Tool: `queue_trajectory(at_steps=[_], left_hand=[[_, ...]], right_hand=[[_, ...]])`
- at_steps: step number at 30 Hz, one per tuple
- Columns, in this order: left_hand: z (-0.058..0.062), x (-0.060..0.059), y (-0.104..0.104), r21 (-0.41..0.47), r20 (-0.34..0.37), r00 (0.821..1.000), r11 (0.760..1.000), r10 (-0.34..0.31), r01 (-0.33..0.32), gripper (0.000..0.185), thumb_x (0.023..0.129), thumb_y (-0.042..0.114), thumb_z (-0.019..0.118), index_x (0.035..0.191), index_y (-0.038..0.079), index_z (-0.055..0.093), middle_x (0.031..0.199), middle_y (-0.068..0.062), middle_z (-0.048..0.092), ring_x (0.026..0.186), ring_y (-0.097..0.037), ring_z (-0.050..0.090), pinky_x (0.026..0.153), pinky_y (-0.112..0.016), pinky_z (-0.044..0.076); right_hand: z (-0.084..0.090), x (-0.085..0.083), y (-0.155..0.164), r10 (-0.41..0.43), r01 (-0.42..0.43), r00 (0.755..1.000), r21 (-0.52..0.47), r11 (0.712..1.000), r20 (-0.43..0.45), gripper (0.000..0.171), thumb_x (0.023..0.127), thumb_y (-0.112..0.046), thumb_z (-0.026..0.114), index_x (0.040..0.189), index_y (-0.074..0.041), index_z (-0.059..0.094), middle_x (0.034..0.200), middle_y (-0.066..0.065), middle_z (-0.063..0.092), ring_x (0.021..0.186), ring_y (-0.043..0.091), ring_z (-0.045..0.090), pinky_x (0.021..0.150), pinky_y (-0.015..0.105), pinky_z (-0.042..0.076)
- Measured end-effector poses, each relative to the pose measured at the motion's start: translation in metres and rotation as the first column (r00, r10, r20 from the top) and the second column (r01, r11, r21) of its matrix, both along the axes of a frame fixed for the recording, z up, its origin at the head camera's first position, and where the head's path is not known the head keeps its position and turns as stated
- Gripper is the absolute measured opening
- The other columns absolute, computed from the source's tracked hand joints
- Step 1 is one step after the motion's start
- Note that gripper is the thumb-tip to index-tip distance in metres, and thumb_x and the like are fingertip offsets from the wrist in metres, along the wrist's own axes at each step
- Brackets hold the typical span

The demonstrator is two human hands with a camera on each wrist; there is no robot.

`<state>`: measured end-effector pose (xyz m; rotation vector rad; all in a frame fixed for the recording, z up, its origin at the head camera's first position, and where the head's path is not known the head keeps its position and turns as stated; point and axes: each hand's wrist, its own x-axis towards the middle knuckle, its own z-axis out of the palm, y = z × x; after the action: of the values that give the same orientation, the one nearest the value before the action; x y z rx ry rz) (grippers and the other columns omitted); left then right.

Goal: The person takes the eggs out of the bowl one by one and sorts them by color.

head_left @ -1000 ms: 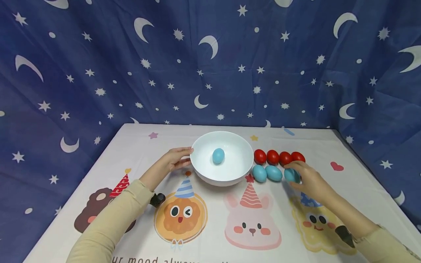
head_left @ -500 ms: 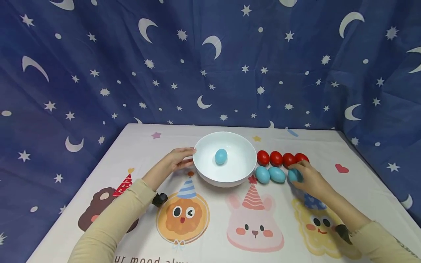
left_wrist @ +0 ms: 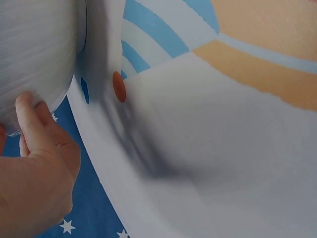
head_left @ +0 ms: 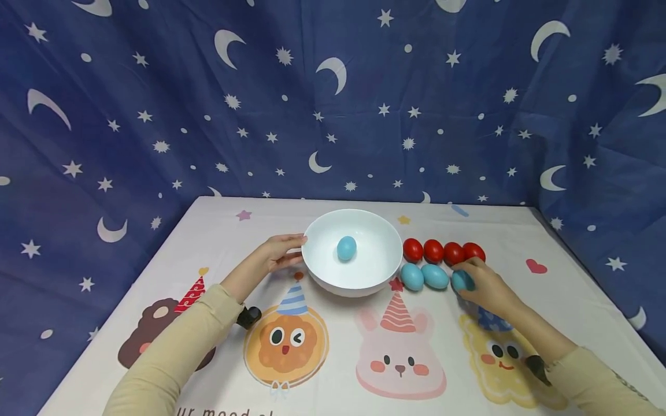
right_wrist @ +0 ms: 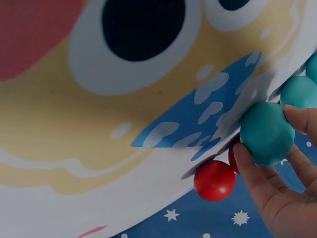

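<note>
Head view, item by item. White bowl stood on the printed tablecloth near the table's middle, holding one blue egg in the bowl on its floor. Left hand lay against the bowl's left wall, fingers fairly straight and pressed to the outside just under the rim; the left wrist view showed the fingertips touching the white wall, nothing gripped.

Right of the bowl, two rows. Far row: four red eggs side by side, touching or nearly so. Near row: two loose blue eggs just beside the bowl, then a third, the held blue egg, at the row's right end. Right hand was curled round that third egg, fingers over its top and far side, thumb toward the near side. In the right wrist view the same egg sat pinched between thumb and fingers, with one red egg just beyond it and part of a second showing behind. Whether the held egg still rested on the cloth or was clear of it could not be told.

Both arms wore beige sleeves. Cloth print: cartoon animals in party hats, a small red heart to the right of the red eggs. Backdrop: blue fabric with white moons and stars on three sides.
</note>
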<state>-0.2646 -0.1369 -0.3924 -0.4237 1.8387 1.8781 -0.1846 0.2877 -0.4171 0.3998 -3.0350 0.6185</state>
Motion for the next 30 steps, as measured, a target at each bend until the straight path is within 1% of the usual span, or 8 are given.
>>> queue_trajectory(at_steps=[6,11,19,24,28,30], left_hand=[[0.000,0.002,-0.001,0.007,-0.007,1.000,1.000,-0.016,0.016,0.050,0.095,0.020,0.057,0.142,0.010,0.041,0.142,-0.017,0.042,0.070,-0.007,0.062,0.068,-0.014,0.060],[-0.003,0.001,-0.001,0.015,-0.010,1.000,1.000,-0.010,0.010,0.051,0.095,0.020,0.057,0.142,0.009,0.042,0.140,-0.016,0.044,0.071,-0.007,0.062,0.070,-0.014,0.060],[-0.003,0.000,-0.001,0.016,-0.012,1.000,1.000,-0.002,0.002,0.051,0.094,0.020,0.059,0.141,0.009,0.043,0.140,-0.016,0.042,0.071,-0.007,0.061,0.067,-0.014,0.060],[-0.003,0.000,-0.001,0.013,-0.015,1.000,1.000,-0.002,0.003,0.050,0.095,0.020,0.058,0.141,0.009,0.043,0.139,-0.016,0.044,0.072,-0.007,0.062,0.069,-0.014,0.060],[-0.003,0.000,-0.001,0.027,-0.008,1.000,1.000,-0.003,0.003,0.050,0.095,0.019,0.057,0.142,0.009,0.042,0.134,-0.015,0.048,0.073,-0.008,0.062,0.073,-0.016,0.060],[-0.002,0.000,-0.001,0.025,-0.003,1.000,1.000,0.001,-0.001,0.049,0.095,0.019,0.057,0.141,0.009,0.043,0.132,-0.013,0.050,0.072,-0.007,0.063,0.073,-0.015,0.060]], right_hand=[[-0.002,-0.002,-0.001,0.011,-0.010,1.000,0.010,1.000,-0.012,0.048,0.072,-0.004,0.076,0.116,0.005,0.059,0.111,0.025,0.050,0.094,0.040,0.056,0.086,0.062,0.052],[0.000,-0.002,-0.004,0.005,-0.004,1.000,0.024,1.000,-0.020,0.048,0.072,-0.003,0.077,0.116,0.006,0.059,0.113,0.026,0.054,0.099,0.041,0.056,0.088,0.061,0.052],[0.004,-0.001,-0.007,-0.011,0.011,1.000,0.013,1.000,-0.009,0.046,0.072,-0.002,0.077,0.114,0.006,0.059,0.113,0.025,0.055,0.101,0.043,0.055,0.089,0.061,0.052],[0.007,-0.001,-0.009,-0.007,0.007,1.000,0.005,1.000,-0.020,0.042,0.073,-0.001,0.076,0.112,0.005,0.060,0.109,0.023,0.057,0.101,0.041,0.056,0.089,0.060,0.052],[0.008,-0.002,-0.008,-0.001,0.001,1.000,0.011,1.000,-0.026,0.041,0.073,-0.001,0.076,0.111,0.007,0.060,0.108,0.023,0.060,0.101,0.042,0.057,0.087,0.058,0.054],[0.009,-0.002,-0.007,-0.001,0.001,1.000,0.014,1.000,-0.029,0.042,0.073,-0.001,0.076,0.111,0.007,0.060,0.109,0.024,0.061,0.102,0.043,0.057,0.087,0.058,0.054]])
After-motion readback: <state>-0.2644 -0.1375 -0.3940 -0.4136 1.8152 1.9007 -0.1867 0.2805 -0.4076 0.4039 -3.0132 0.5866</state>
